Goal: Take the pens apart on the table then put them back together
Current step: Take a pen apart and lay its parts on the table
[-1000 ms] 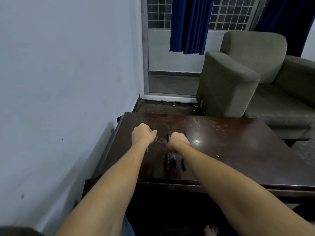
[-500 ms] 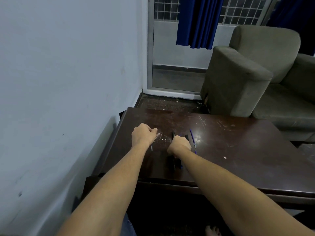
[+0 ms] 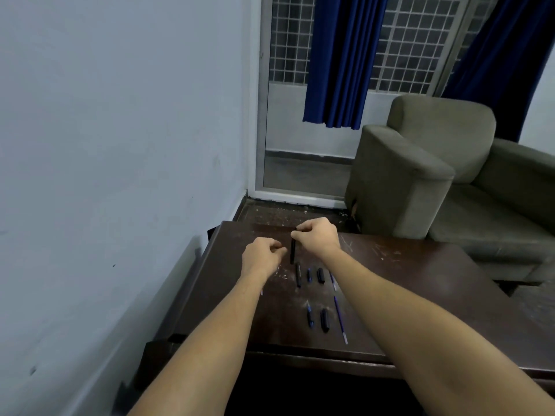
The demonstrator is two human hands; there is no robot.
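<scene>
My right hand [image 3: 318,238] pinches the top end of a black pen barrel [image 3: 292,251], which hangs upright above the dark wooden table [image 3: 420,295]. My left hand [image 3: 261,259] is closed just left of it; whether it holds a small part I cannot tell. Pen parts lie on the table in two rows. The far row has a black barrel [image 3: 298,275], a short blue piece [image 3: 308,275], a black cap [image 3: 320,275] and a refill [image 3: 332,281]. The near row has a blue tip piece [image 3: 310,318], a black cap [image 3: 324,320] and a blue refill [image 3: 340,320].
A pale wall [image 3: 120,145] runs close along the table's left side. A grey-green armchair [image 3: 435,175] stands behind the table at the right. Blue curtains [image 3: 339,61] hang over a grilled window at the back. The table's right half [image 3: 450,310] carries only scratches.
My right hand has risen from the table with the black barrel pinched in it. The parts it covered now show. The left hand stays closed. The camera has tilted.
</scene>
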